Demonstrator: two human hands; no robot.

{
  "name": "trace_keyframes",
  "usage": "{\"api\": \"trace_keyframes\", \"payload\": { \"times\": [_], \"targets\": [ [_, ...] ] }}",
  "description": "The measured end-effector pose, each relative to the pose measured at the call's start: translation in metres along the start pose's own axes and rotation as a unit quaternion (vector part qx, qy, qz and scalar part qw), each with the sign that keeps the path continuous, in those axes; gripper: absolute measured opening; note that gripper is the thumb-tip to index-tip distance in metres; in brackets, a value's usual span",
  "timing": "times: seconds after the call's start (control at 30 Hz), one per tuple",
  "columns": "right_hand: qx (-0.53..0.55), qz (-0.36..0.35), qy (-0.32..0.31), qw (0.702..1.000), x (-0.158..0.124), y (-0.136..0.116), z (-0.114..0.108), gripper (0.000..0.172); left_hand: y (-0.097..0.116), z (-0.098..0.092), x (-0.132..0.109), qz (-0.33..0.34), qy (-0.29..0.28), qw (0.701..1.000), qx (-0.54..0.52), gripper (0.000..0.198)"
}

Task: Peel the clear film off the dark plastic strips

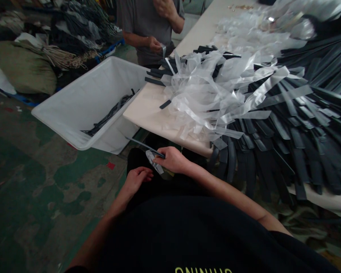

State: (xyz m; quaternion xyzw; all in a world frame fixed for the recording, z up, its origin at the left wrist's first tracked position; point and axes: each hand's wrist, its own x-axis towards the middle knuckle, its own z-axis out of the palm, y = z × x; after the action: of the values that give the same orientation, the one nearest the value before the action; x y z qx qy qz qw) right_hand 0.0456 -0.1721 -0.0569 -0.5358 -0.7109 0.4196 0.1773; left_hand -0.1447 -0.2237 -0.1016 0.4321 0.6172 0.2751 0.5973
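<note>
My right hand (173, 160) is closed on a thin dark strip (143, 146) that points left toward the bin, with a crumpled clear plastic sleeve (155, 162) hanging from the same fingers. Just below and to the left, my left hand (138, 181) rests on my dark lap with its fingers curled, touching nothing I can make out. Both hands sit below the table's near corner.
A white plastic bin (82, 102) with several dark strips in it stands on the green floor to the left. The table (147, 113) carries a heap of clear plastic sleeves (213, 94) and a fan of dark strips (301, 136). Another person (150, 26) stands at the far end.
</note>
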Motion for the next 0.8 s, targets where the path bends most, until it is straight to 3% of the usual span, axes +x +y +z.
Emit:
{"api": "trace_keyframes", "payload": {
  "times": [0.13,0.4,0.57,0.8],
  "targets": [
    [0.006,-0.004,-0.018,1.0,0.002,0.001,0.003,0.013,0.004,0.009,-0.002,-0.008,-0.05,0.995,-0.089,0.039],
    [0.001,0.004,-0.015,1.0,0.0,0.004,0.001,0.01,0.006,0.015,0.004,-0.013,-0.087,0.99,-0.113,0.017],
    [0.003,0.005,-0.017,1.0,0.0,0.002,0.001,0.011,0.007,0.015,0.002,-0.032,-0.113,0.978,-0.171,0.029],
    [0.052,0.008,-0.042,0.998,0.001,0.005,0.005,0.014,0.008,0.019,0.006,-0.032,-0.127,0.975,-0.177,0.028]
  ]
}}
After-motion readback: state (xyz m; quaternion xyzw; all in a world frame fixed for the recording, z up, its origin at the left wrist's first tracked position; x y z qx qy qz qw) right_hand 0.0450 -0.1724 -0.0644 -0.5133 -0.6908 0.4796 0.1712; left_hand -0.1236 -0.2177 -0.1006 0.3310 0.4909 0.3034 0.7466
